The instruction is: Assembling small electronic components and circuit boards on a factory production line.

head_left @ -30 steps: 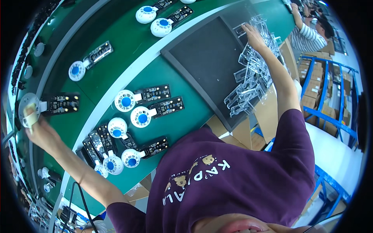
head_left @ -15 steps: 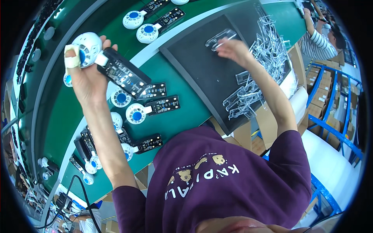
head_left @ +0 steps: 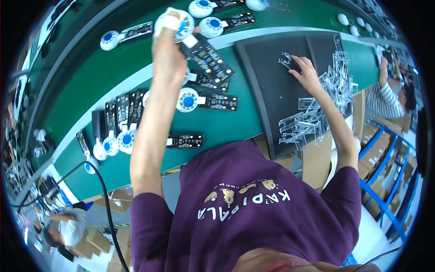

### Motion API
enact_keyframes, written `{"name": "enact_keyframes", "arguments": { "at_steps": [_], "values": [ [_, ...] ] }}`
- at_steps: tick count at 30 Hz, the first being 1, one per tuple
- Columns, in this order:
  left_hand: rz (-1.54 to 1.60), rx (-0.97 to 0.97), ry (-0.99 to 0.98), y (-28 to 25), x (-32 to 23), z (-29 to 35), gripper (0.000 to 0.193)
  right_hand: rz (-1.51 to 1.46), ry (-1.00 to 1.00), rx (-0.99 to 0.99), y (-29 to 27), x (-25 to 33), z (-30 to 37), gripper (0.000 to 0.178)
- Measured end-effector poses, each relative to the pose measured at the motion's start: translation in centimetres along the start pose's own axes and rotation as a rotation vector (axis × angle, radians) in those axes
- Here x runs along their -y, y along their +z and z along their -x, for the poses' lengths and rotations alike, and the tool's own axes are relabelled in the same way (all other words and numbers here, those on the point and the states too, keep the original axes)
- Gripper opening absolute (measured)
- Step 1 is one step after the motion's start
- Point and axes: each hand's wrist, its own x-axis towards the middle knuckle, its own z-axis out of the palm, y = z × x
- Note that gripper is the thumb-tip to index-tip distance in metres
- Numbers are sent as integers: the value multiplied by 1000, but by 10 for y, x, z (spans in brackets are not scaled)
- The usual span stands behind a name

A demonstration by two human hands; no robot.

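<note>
Raised over the green worktop, my left hand point(head_left: 170, 56) is closed around a white round device head point(head_left: 185, 26) with a blue centre. A black-cased circuit board point(head_left: 209, 61) hangs from it by a white joint. A pale wrap covers part of my left thumb. Above the black mat point(head_left: 258, 68), my right hand point(head_left: 309, 76) has its thumb and fingertips at the end of a small clear plastic bracket point(head_left: 285, 60). A tangled pile of like clear brackets point(head_left: 335, 79) lies beside my right forearm.
Several similar devices with boards point(head_left: 218, 101) lie on the green worktop point(head_left: 199, 120), some under my left forearm. More sit on the far green strip point(head_left: 213, 27). A black cable point(head_left: 106, 195) loops at the lower left. Blue shelving point(head_left: 385, 167) with cartons stands at right.
The view has swung, so the bench appears turned. My left hand has carried the device away from me toward the far strip. The bracket at my right fingertips is at a different angle.
</note>
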Motion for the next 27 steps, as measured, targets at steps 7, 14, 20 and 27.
{"name": "enact_keyframes", "arguments": {
  "at_steps": [7,14,20,27],
  "values": [
    [-109,-229,108,-6,15,11,64,-267,-49,-461,-12,214,-62,48],
    [-117,-273,159,3,1,26,68,-264,-19,-503,17,254,-80,54],
    [3,-231,227,-7,-13,28,57,-584,-31,-467,28,265,-87,62],
    [86,-85,-74,-43,-19,44,33,-419,-164,-420,13,272,-98,52]
  ]
}}
